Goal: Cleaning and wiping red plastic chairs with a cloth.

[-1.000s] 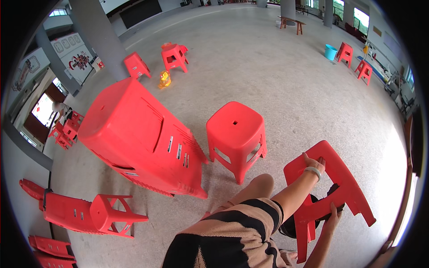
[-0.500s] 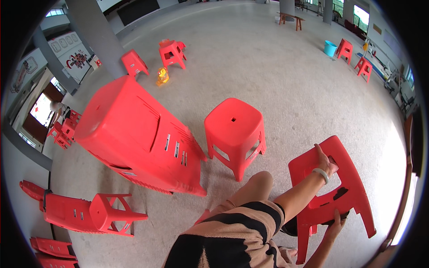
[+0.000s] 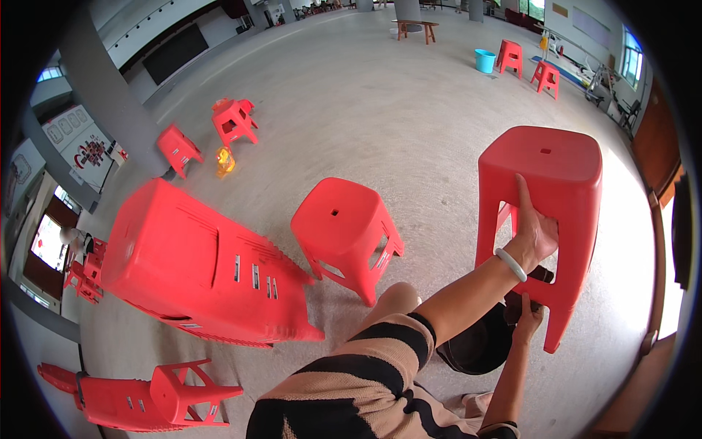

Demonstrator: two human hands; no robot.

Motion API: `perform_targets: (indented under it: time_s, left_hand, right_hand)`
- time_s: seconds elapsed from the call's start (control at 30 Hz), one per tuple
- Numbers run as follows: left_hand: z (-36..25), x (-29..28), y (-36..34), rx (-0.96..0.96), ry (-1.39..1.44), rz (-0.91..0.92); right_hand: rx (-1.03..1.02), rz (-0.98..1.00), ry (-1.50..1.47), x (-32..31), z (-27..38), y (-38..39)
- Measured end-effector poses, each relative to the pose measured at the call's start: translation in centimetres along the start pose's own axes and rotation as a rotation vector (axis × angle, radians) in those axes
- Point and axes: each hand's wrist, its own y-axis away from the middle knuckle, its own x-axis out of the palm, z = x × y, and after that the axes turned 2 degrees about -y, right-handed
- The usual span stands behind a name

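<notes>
A red plastic stool [image 3: 540, 150] stands seat-up at my right, tilted slightly. My left hand [image 3: 537, 233], with a pale bracelet at the wrist, grips its side beside the opening, index finger stretched up along the red face. Lower down, my right hand [image 3: 525, 320] is closed on the bottom edge of the same side panel, with some fingers hidden behind it. Something dark shows through the opening near that hand; I cannot make out what it is. A black bucket [image 3: 475, 342] sits on the floor beside my right forearm.
Another red stool [image 3: 338, 216] stands before my knee. To its left lies a large nested stack of red stools [image 3: 186, 256]; a smaller stack [image 3: 124, 401] is at the lower left. Farther off are a yellow bag [image 3: 224, 162], a turquoise bucket [image 3: 485, 61] and a wooden bench [image 3: 417, 28].
The held stool has turned from tipped over to seat-up and its seat has come higher in view. Both hands keep their hold. The black bucket shows more fully, and the view has shifted.
</notes>
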Motion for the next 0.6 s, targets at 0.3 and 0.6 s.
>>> perform_targets:
  time_s: [0.3,0.6]
  left_hand:
    - [1.1,-6.1,-3.8,0.365,0.022,-0.670]
    - [-3.1,-13.8,-4.7,0.392,0.255,-0.721]
  right_hand:
    - [0.179,-0.085,0.011,2.8,-11.7,3.4]
    - [0.313,-0.221,0.298,1.6,-18.3,-1.1]
